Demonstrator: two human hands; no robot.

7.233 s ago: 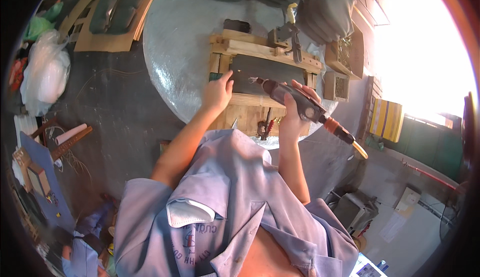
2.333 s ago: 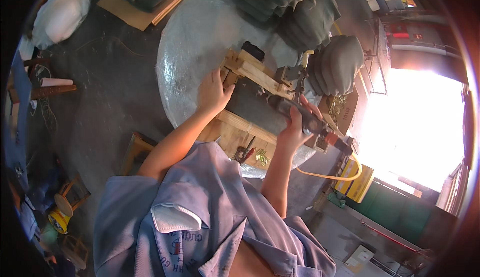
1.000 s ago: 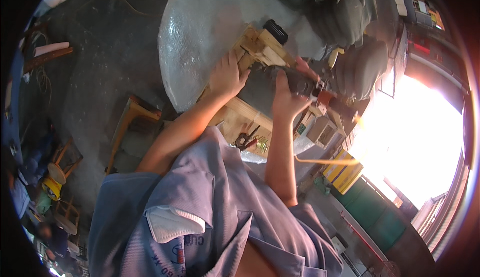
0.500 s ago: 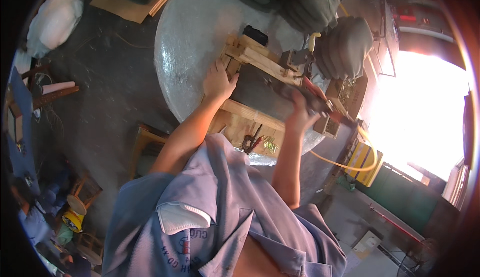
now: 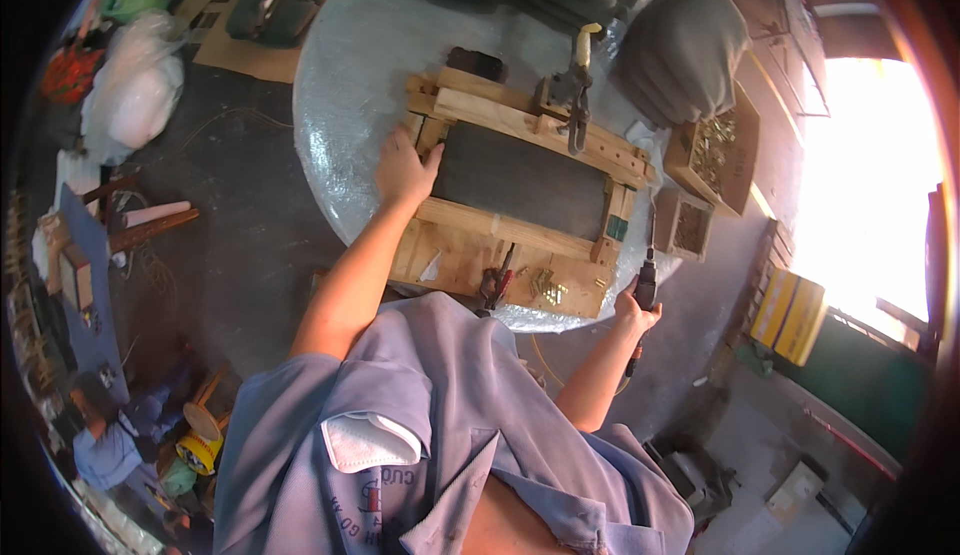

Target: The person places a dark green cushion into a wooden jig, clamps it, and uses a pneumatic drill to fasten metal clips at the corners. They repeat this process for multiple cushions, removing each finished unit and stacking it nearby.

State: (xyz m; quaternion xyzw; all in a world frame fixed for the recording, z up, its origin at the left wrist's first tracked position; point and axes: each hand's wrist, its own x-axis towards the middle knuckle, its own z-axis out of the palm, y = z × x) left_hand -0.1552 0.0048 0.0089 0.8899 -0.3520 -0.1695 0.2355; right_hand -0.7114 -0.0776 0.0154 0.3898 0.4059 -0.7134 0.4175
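A wooden frame (image 5: 500, 227) lies on the round, plastic-wrapped table, with a flat dark panel (image 5: 520, 180) inside it. My left hand (image 5: 405, 173) rests on the frame's left end, fingers stretched out and thumb by the panel's edge. Off the table's right edge, my right hand (image 5: 628, 313) is closed around a black power screwdriver (image 5: 647, 280). Its long thin bit points away from me, apart from the frame. A toggle clamp (image 5: 577, 95) with a yellow grip stands upright on the frame's far rail.
Red-handled pliers (image 5: 497, 280) and small brass-coloured pieces (image 5: 547, 287) lie on the frame's near board. Two boxes of small metal parts, a larger one (image 5: 715, 150) and a smaller one (image 5: 688, 225), stand at right. Stacked dark pads (image 5: 680, 55) sit at the far side.
My right hand has swung the screwdriver from over the panel out to the right, past the table's edge. My left hand stays on the frame's left end. The view has shifted.
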